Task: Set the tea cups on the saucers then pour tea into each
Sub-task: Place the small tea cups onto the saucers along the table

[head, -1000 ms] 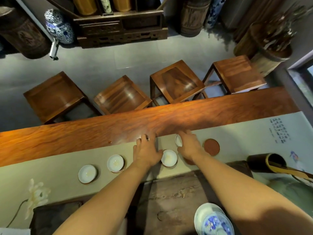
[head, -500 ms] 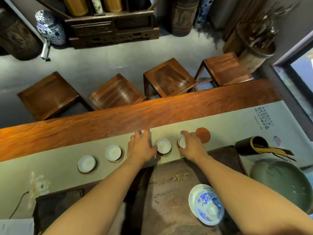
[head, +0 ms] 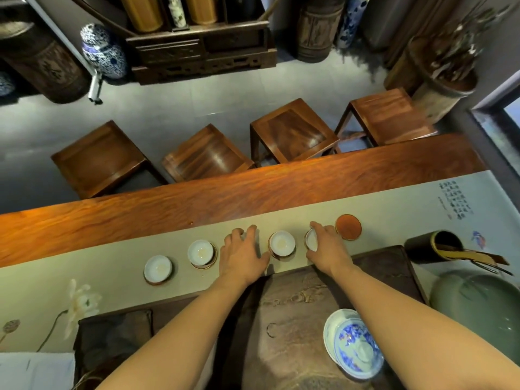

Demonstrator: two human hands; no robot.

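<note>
While both bare arms are stretched forward over the dark tea tray [head: 380,266], a row of small white cups is seen on the pale table runner [head: 84,266]. Four cups can be counted in plain sight. The leftmost cup [head: 157,269], the second cup [head: 201,253] and the middle cup [head: 281,244] are each seated on a brown saucer, of which only the rim is visible. The fourth cup [head: 311,240] is tilted on its side and is held in the right hand [head: 327,249], whose fingers are curled around it. One bare saucer [head: 348,227] is left uncovered just beside that hand, at the right end of the row. The left hand [head: 242,253] is laid palm down on the runner between the second and middle cups, fingers loosely bent; whether anything is held beneath it cannot be told. One blue-and-white lidded bowl [head: 355,346] is set on the tray nearer the person. Four wooden stools [head: 292,133] are lined up beyond the long wooden table [head: 197,204].
</note>
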